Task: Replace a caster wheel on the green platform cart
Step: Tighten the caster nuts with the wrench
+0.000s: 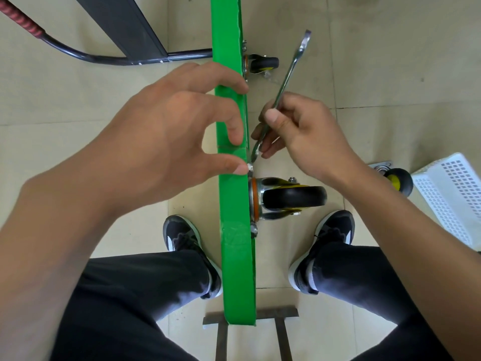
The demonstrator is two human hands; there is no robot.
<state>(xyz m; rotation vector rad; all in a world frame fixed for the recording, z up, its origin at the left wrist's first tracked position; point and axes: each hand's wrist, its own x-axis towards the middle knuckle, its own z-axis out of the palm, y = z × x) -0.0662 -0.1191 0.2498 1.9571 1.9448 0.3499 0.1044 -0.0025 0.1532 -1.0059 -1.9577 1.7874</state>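
The green platform cart (pixel 235 269) stands on its edge between my feet. A black caster wheel (pixel 292 198) in a steel bracket is mounted on its right face. My left hand (pixel 166 142) reaches over the cart's edge, its fingers on the green deck and its thumb tip pressed against a small silver bolt (pixel 250 168) just above the caster plate. My right hand (pixel 299 131) is shut on a silver wrench (pixel 287 74), whose lower end meets the same bolt. A second caster (pixel 261 64) sits farther up the cart. A loose caster (pixel 395 179) lies on the floor at the right.
A white perforated plastic basket (pixel 453 199) rests on the floor at the right. The cart's black handle bar (pixel 109 58) with a red grip lies at the upper left, near a dark panel (pixel 130 24). A metal frame (pixel 250 332) props the cart's near end.
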